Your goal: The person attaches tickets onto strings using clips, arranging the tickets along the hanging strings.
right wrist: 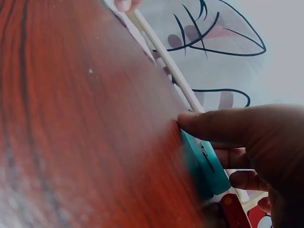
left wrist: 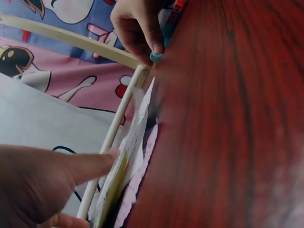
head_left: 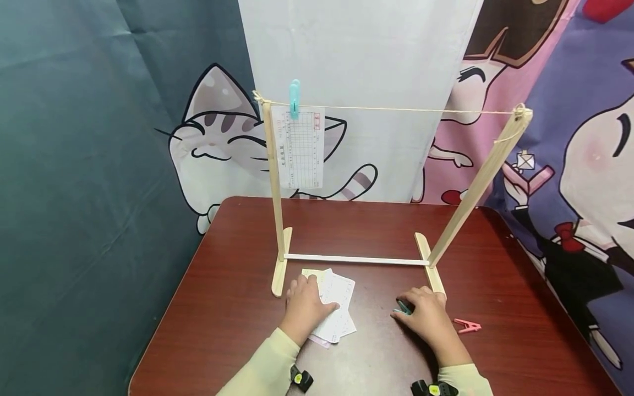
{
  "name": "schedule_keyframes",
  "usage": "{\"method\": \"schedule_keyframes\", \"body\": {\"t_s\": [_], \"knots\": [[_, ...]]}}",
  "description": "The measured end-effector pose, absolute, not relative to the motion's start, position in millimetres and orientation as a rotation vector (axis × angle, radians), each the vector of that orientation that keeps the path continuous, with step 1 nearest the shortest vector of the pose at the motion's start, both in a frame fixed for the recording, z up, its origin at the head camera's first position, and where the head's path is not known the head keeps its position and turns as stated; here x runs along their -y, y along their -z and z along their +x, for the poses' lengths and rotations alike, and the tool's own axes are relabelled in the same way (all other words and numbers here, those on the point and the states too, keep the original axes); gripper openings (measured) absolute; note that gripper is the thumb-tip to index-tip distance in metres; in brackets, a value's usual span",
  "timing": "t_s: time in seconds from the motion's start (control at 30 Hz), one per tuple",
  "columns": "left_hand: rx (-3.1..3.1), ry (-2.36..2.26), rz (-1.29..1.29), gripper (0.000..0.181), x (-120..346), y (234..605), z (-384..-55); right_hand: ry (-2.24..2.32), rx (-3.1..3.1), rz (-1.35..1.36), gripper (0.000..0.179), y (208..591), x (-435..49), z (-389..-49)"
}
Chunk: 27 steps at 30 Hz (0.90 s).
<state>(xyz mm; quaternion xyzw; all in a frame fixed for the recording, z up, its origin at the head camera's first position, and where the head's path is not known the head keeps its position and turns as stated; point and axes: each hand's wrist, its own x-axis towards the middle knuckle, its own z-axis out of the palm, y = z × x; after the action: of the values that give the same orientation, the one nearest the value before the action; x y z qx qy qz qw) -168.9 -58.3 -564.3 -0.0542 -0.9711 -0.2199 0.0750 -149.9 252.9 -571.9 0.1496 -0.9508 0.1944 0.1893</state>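
Note:
My left hand (head_left: 305, 305) rests on a small pile of printed paper slips (head_left: 339, 300), its thumb stretched out over the top sheet. White, yellowish and pinkish edges show in the pile, fanned a little apart in the left wrist view. To the right, my right hand (head_left: 427, 314) pinches a teal clothespin (right wrist: 205, 164) at the tabletop, thumb on one end and fingers behind it. A pink-red clothespin (head_left: 467, 326) lies just right of that hand. On the string (head_left: 386, 109), a light blue clothespin (head_left: 294, 99) holds a printed sheet (head_left: 299, 148) near the left post.
A wooden frame stands on the brown table (head_left: 223, 308), with a left post (head_left: 274, 176), a leaning right post (head_left: 480, 187), two feet and a white crossbar (head_left: 354, 259) low between them. Cartoon-printed cloth (head_left: 535, 220) hangs behind the table.

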Motion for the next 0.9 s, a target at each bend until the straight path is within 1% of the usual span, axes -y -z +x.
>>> {"method": "schedule_keyframes", "body": {"t_s": [0.13, 0.27, 0.33, 0.47, 0.53, 0.77, 0.9], "knots": [[2.922, 0.650, -0.153, 0.061, 59, 562, -166, -0.556, 2.640, 0.428, 0.035, 574, -252, -149], [2.938, 0.694, -0.172, 0.046, 60, 562, -166, -0.594, 2.530, 0.477, 0.035, 577, -251, -152], [2.926, 0.712, -0.174, 0.045, 60, 562, -166, -0.620, 2.468, 0.499, 0.035, 577, -249, -153], [2.905, 0.697, -0.147, 0.053, 59, 562, -168, -0.667, 2.417, 0.499, 0.035, 574, -245, -154], [2.910, 0.694, -0.129, 0.053, 58, 561, -169, -0.674, 2.408, 0.491, 0.035, 573, -244, -153], [2.964, 0.771, -0.090, 0.037, 55, 557, -174, -0.697, 2.438, 0.473, 0.036, 574, -242, -153], [2.975, 0.732, -0.108, 0.026, 56, 558, -175, -0.705, 2.445, 0.468, 0.036, 576, -240, -153]]}}
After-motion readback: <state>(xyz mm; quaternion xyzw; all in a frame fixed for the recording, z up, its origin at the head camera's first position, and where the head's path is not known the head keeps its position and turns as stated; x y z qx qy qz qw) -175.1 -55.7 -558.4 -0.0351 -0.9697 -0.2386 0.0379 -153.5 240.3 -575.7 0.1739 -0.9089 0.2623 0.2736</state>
